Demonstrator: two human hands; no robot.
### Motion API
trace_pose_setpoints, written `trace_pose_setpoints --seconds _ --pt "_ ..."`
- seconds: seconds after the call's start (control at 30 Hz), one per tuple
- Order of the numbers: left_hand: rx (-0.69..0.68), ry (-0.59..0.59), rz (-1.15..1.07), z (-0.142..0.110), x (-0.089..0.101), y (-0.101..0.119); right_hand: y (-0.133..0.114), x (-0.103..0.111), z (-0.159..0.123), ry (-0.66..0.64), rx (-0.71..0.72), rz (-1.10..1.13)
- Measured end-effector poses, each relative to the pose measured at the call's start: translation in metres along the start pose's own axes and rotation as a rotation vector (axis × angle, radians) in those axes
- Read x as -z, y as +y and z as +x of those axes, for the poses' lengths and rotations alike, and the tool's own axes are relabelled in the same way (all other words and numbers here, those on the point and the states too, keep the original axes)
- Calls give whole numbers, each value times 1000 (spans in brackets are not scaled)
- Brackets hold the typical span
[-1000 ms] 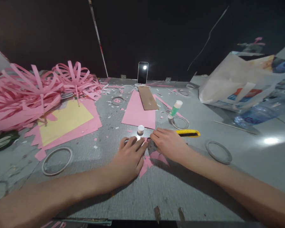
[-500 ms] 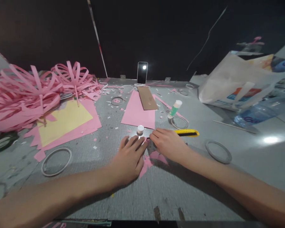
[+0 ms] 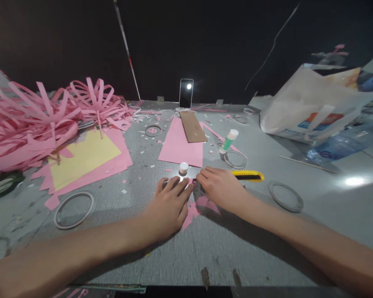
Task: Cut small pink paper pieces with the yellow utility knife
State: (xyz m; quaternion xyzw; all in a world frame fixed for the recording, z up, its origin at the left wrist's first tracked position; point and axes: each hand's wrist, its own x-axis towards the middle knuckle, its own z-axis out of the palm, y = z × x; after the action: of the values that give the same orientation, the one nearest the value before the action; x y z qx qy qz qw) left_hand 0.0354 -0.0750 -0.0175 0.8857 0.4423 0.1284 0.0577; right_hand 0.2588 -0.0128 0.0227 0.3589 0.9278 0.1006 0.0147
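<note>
My right hand (image 3: 219, 186) is closed round a yellow utility knife (image 3: 248, 175); its handle sticks out to the right and the blade end points left. My left hand (image 3: 170, 203) rests palm down on the grey table, fingers stretched and apart, the fingertips close to the blade. A sliver of pink paper shows at those fingertips; what lies under them is hidden. Pink paper scraps (image 3: 192, 213) lie between the hands. A small white cap (image 3: 183, 168) stands just beyond the left fingers. Farther off, a pink sheet (image 3: 180, 145) lies partly under a brown cardboard strip (image 3: 193, 127).
Pink paper-strip shapes (image 3: 52, 120) and a yellow sheet (image 3: 87, 157) fill the left, near dark-handled scissors (image 3: 4, 184). A glue stick (image 3: 228, 141), grey rings (image 3: 286, 196), a plastic bag (image 3: 298, 107) and a bottle (image 3: 338, 149) are to the right. A phone (image 3: 185, 94) leans behind.
The utility knife has shifted slightly to the right in my right hand. My left hand stays nearly in place, and the things on the table look the same.
</note>
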Motion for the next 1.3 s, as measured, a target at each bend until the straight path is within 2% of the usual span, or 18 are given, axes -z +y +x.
trace_pose_setpoints --seconds 0.23,0.8,1.17,1.3 --pt "-39 -43 56 -2 -1 0 0 2 0 -54 -86 73" --pt "-31 -45 37 -2 -1 0 0 3 2 -96 -224 143" --pt "14 -19 -33 0 -1 0 3 -4 1 12 -43 50" --pt "-9 -21 -18 1 -3 -1 3 -6 0 53 7 19"
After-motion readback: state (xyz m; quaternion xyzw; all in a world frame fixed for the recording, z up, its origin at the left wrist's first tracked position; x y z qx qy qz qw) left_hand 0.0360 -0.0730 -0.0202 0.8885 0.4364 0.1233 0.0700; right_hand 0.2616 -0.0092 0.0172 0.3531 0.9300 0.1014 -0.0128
